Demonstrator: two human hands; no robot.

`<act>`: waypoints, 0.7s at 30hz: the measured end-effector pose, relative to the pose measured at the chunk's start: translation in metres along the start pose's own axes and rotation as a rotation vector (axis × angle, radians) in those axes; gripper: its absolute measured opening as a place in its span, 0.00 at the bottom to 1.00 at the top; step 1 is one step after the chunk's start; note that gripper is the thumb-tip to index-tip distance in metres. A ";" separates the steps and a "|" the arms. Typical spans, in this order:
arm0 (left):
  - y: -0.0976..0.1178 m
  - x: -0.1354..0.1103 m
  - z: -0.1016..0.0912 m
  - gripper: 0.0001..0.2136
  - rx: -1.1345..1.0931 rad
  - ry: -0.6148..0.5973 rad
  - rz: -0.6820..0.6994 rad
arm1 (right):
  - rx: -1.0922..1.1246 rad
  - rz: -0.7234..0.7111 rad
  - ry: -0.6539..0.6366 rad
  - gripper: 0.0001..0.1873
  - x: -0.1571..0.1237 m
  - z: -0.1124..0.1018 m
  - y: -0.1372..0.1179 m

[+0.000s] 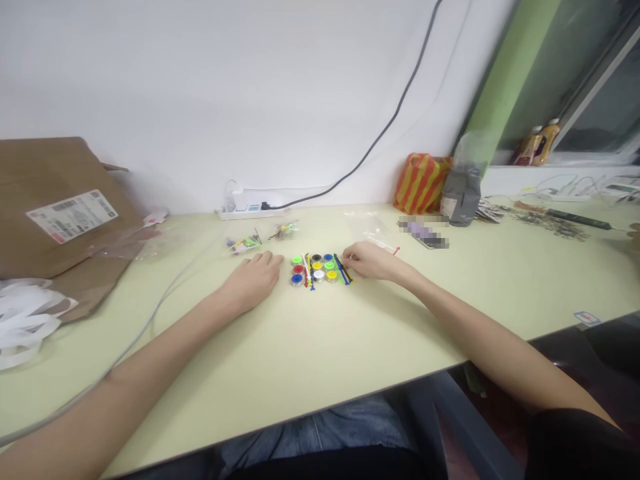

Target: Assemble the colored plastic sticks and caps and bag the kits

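Several small round coloured pieces (316, 267) (green, red, blue, black, yellow, white) lie in rows on the pale yellow table (320, 347), with thin coloured sticks (342, 269) laid between and beside them. My left hand (256, 279) rests flat on the table just left of the pieces, fingers loosely curled, holding nothing. My right hand (371, 260) sits at the right end of the group, fingers pinched at the coloured sticks there. A red stick (395, 251) pokes out behind that hand.
Small clear bags of coloured parts (244, 243) lie behind the pieces, near a white power strip (247, 211) with a black cable. A brown paper bag (60, 213) stands at the left. A striped orange bag (421, 181) and a grey pouch (461, 193) stand at the right.
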State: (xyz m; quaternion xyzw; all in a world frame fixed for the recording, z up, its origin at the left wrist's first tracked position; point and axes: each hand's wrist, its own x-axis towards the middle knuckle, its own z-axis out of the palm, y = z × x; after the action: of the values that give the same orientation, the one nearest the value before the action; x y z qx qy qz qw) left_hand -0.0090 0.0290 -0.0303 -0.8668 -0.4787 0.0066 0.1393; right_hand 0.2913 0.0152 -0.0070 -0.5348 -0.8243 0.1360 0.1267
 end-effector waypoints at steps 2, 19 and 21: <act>0.000 0.000 0.000 0.19 -0.005 0.001 0.001 | 0.014 -0.001 -0.001 0.14 0.000 0.000 -0.001; 0.001 -0.001 -0.002 0.18 -0.005 0.019 0.002 | -0.438 0.269 0.122 0.11 -0.008 -0.046 0.056; 0.000 -0.001 -0.002 0.18 0.005 0.009 0.003 | -0.424 0.295 0.107 0.09 -0.010 -0.051 0.060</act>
State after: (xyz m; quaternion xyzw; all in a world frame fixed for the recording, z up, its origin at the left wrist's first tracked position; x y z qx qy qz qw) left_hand -0.0090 0.0271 -0.0284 -0.8673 -0.4766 0.0042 0.1438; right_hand 0.3640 0.0336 0.0187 -0.6702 -0.7396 -0.0510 0.0340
